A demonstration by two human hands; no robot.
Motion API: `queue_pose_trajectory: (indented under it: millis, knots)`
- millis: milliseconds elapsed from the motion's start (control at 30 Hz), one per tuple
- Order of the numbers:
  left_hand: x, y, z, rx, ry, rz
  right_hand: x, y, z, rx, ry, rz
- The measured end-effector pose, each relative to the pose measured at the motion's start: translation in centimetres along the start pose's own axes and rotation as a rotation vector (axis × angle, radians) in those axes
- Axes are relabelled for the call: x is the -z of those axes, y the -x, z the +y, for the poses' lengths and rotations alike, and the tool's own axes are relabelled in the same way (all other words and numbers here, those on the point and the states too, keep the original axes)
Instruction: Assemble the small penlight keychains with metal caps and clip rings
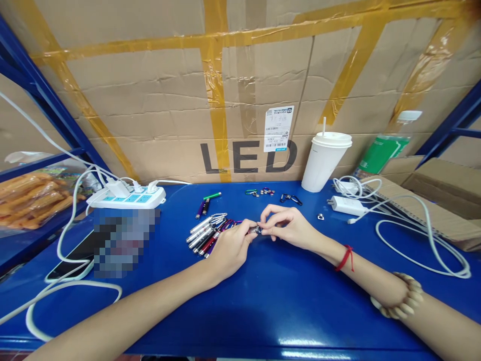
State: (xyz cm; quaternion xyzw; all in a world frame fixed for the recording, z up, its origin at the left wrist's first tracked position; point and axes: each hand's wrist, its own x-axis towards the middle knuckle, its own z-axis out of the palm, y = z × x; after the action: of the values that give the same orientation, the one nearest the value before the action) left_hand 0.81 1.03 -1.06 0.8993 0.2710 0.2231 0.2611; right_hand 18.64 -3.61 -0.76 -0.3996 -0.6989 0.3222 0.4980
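Note:
Over the middle of the blue table, my left hand (233, 248) is closed around a small metal tube (256, 230) with a dark, silver-rimmed end. Most of the tube is hidden by my fingers. My right hand (289, 225) meets it from the right, thumb and forefinger pinched at the tube's end. Just beyond my left hand lies a bundle of slim keychain penlights (201, 235) in silver, black, red and purple, with clips. Behind them are a green penlight (212, 196), a purple one (200, 209) and a black one (206, 206).
Small carabiner clips (290, 199) and tiny round parts (263, 192) lie at the back. A silver piece (320, 216) sits to the right. A white cup (325, 163), chargers with cables (347, 205), a power strip (128, 198) and a phone (75, 255) stand or lie around.

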Motion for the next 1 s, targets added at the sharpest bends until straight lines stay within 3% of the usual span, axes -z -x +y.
queue_pose_trajectory:
  millis: [167,633,1000]
  knots:
    - [0.0,0.0,-0.2,-0.020,-0.029,-0.031,-0.1,0.1,0.2,0.023,0.011,0.000]
    - [-0.7,0.1,-1.1,-0.129,-0.120,0.062,-0.3,0.2,0.5,-0.052,0.050,0.037]
    - [-0.8,0.1,-1.0,-0.165,-0.090,0.143,-0.6,-0.1,0.3,-0.138,-0.108,0.072]
